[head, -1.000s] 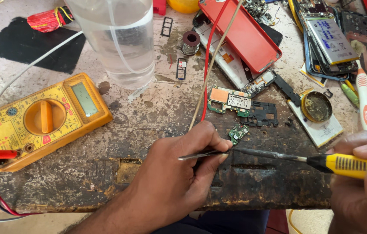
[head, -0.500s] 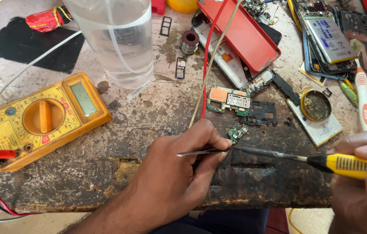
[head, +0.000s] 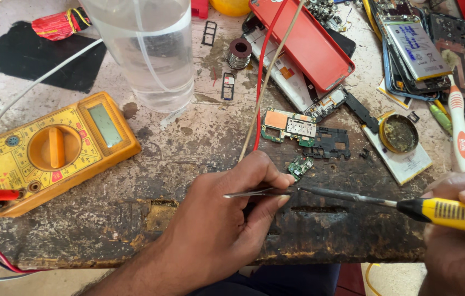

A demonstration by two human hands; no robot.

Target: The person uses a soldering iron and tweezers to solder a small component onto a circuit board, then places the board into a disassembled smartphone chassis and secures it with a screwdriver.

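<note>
My left hand [head: 216, 225] pinches thin metal tweezers [head: 249, 193] that lie level over the worn bench, tips pointing right. My right hand [head: 463, 246] grips the yellow handle of a tool [head: 446, 212]; its dark metal shaft [head: 347, 196] reaches left, and its tip meets the tweezers at my left fingertips. A small green circuit board [head: 301, 166] lies just beyond those fingertips. Behind it sits a larger phone board [head: 290, 125] with an orange patch.
A yellow multimeter [head: 51, 151] with red and black leads lies at left. A clear plastic bottle [head: 150, 49] stands at the back. A red phone cover [head: 303, 38], a round tin [head: 398, 133], a white toothbrush [head: 459, 131] and opened phones [head: 413, 44] crowd the right.
</note>
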